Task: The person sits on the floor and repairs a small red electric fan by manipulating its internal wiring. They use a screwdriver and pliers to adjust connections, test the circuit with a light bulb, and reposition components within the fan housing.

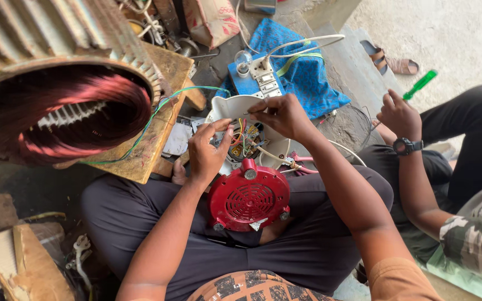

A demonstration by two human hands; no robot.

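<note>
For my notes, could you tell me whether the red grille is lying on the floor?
No, the red grille rests on the person's lap.

— On the lap: a small motor (pixel 248 196), its open base (pixel 241 120) at the far end, wiring (pixel 245 139) inside. Left hand (pixel 206 150) on the near left edge of the base, right hand (pixel 282 116) on its far right rim.

— And around?

— Far left, a big motor stator (pixel 57 83) on a wooden board (pixel 157 134). Behind the base, a switch board (pixel 258 78) on a cloth (pixel 308 78). To the right, another person's hand (pixel 400 114) with a screwdriver (pixel 419 85); a sandal (pixel 391 60) beyond.
</note>
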